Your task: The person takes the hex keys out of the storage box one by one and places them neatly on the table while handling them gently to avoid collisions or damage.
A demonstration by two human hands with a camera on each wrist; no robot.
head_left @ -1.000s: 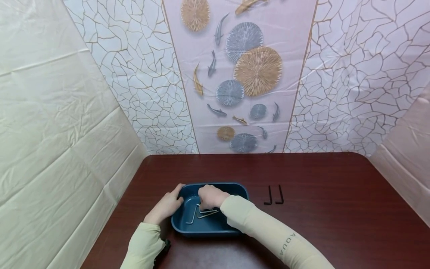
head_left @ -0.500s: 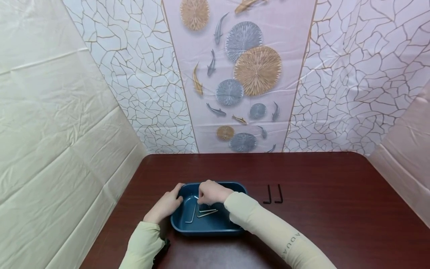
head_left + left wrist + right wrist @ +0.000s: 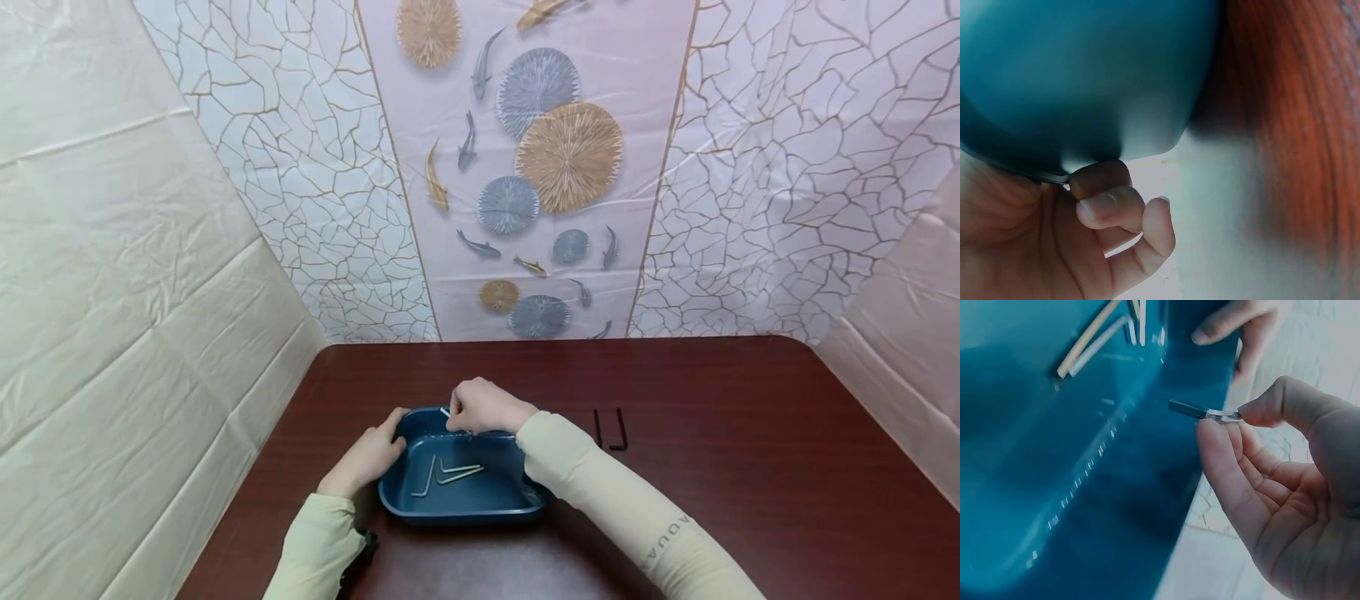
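A dark blue plastic tray [image 3: 495,497] stands on the table. My left hand [image 3: 367,457] holds its left far corner, with the thumb inside; the left wrist view shows curled fingers against the outer wall [image 3: 1097,81]. My right hand [image 3: 489,407] is over the far rim and pinches a silver hex key [image 3: 1188,409] between thumb and fingertips. Most of that key is hidden by the fingers. On the tray floor lie a silver hex key [image 3: 428,478] at the left and two more hex keys [image 3: 459,477] close together near the middle.
Two black L-shaped hex keys [image 3: 622,431] lie on the dark red table [image 3: 735,467] right of the tray, one partly covered by the right sleeve [image 3: 600,483]. A patterned wall cloth [image 3: 570,158] hangs behind the table.
My right hand has lifted up and away from the tray floor toward the far rim, carrying the hex key. The left hand stays on the tray's corner.
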